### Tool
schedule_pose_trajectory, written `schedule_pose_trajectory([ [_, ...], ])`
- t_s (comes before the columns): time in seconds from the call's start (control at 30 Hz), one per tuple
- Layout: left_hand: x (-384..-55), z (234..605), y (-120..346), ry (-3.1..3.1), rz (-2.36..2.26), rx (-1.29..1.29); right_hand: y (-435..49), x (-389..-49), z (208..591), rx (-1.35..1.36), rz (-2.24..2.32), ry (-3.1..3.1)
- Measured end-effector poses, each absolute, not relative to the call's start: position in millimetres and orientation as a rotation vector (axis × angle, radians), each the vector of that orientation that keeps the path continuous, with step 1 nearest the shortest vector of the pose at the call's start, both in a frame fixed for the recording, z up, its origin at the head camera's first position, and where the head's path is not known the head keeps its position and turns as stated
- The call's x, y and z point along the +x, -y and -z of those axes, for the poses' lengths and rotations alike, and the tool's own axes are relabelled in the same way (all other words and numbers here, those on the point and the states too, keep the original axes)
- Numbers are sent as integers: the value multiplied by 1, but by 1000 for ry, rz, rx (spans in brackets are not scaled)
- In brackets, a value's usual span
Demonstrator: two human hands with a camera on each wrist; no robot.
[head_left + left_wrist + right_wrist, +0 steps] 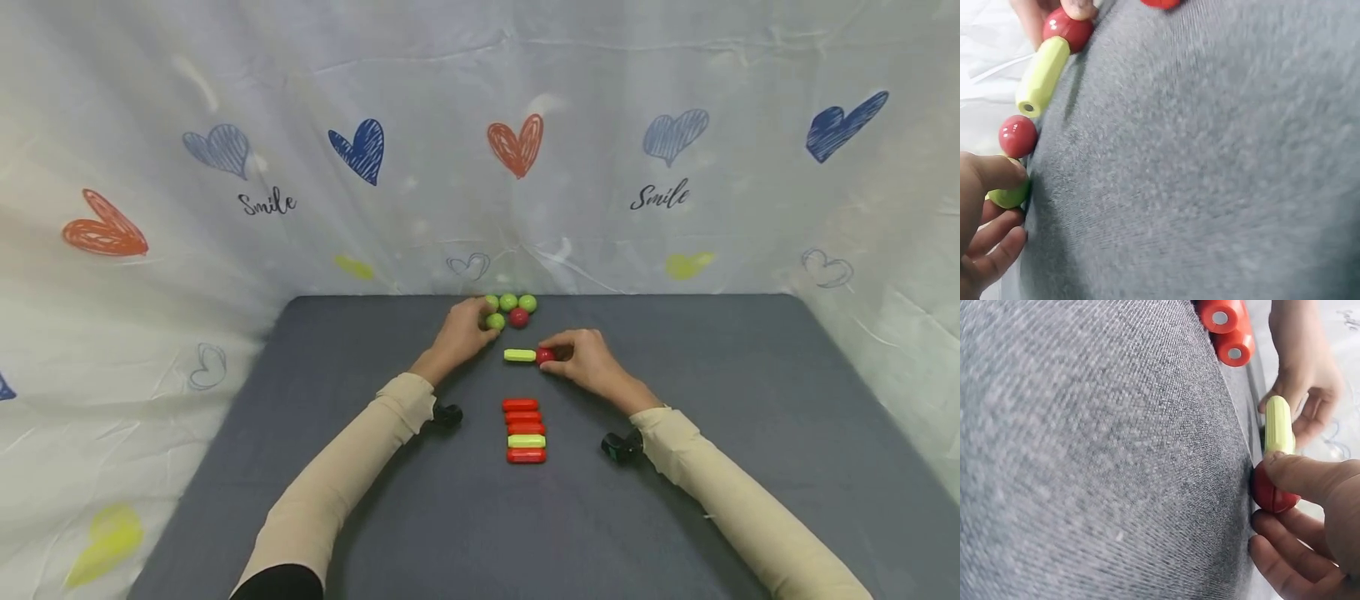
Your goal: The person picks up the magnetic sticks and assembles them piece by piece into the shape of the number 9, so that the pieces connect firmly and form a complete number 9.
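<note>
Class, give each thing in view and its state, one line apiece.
Left hand: pinching a green ball
Right hand: pinching a red ball
Yellow stick: one end against that red ball, other end free
Three other green balls: clustered together
Second red ball: unheld, beside the green balls
Four red sticks: lying in a row, unheld
Second yellow stick: lying between two of them

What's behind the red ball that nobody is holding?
Behind that red ball: a green ball and another green ball, then the white curtain. The patch of table it covers can't be seen.
</note>
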State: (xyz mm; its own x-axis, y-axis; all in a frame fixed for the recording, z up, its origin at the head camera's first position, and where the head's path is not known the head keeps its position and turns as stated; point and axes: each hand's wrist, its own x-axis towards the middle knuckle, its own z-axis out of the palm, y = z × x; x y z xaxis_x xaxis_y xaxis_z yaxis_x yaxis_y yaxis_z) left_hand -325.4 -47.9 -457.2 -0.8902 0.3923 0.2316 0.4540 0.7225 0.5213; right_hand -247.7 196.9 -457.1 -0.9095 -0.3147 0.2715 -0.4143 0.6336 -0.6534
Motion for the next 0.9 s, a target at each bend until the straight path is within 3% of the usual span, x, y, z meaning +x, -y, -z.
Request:
schedule_pose_trajectory([
  [0.4,-305,460,75,2813,1225,-580,-196,-256,457,615,-1126,2716],
  [0.9,-288,459,73,2766,1317,-714,-197,-266,453,612,-1106,2765],
])
